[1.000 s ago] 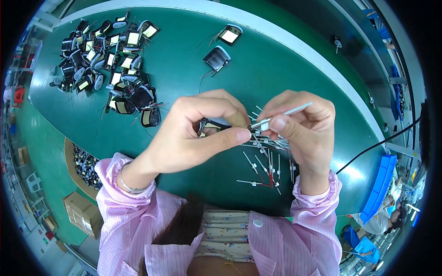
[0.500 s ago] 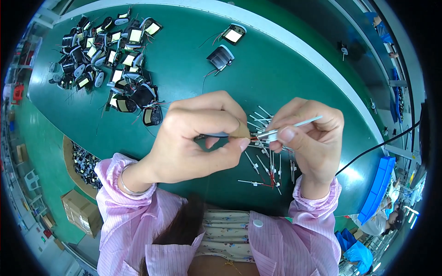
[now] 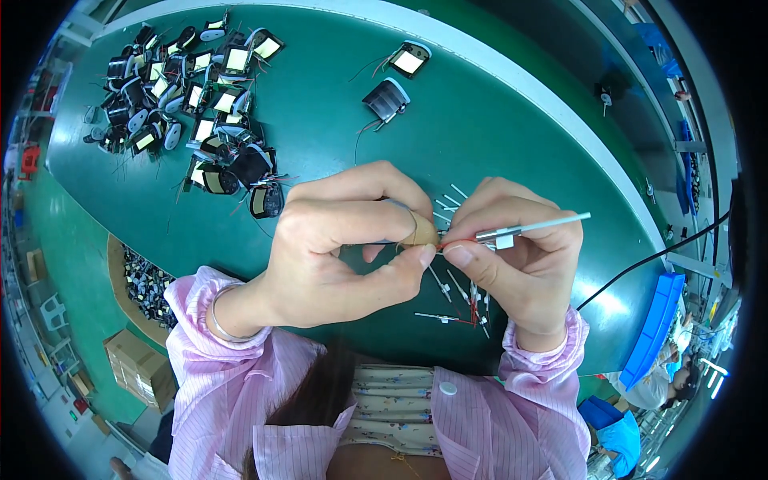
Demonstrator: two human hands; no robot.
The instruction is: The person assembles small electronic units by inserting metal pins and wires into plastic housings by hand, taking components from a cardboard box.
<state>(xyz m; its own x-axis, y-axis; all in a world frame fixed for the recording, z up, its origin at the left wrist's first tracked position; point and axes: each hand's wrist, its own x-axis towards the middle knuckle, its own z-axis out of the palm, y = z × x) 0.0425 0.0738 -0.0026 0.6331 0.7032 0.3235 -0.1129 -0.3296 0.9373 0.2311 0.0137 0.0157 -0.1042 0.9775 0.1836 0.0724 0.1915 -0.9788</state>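
In the middle of the view my left hand [image 3: 344,232] pinches thin wires [image 3: 409,238] at its thumb and forefinger. A dark part with a bluish edge sits within its curled fingers, mostly hidden. Close beside it, my right hand [image 3: 524,264] holds a slim pale-tipped rod [image 3: 552,223] with a metal body, a small white block and a red wire [image 3: 458,242]. The fingertips of both hands nearly meet where the wires come together. Below them lie several similar rods with red wires [image 3: 438,318], partly covered by my hands.
A heap of black casings [image 3: 192,100] with pale yellow pads and wires covers the green table's far left. Two casings [image 3: 386,102] lie apart at the far middle. A round bin of small parts [image 3: 144,284] and a cardboard box [image 3: 140,368] stand left; a blue tray [image 3: 654,332] is right.
The rod in my right hand has shifted right, and its metal end now points away from my left fingers. My right thumb and forefinger have closed on the red wire near my left fingertips.
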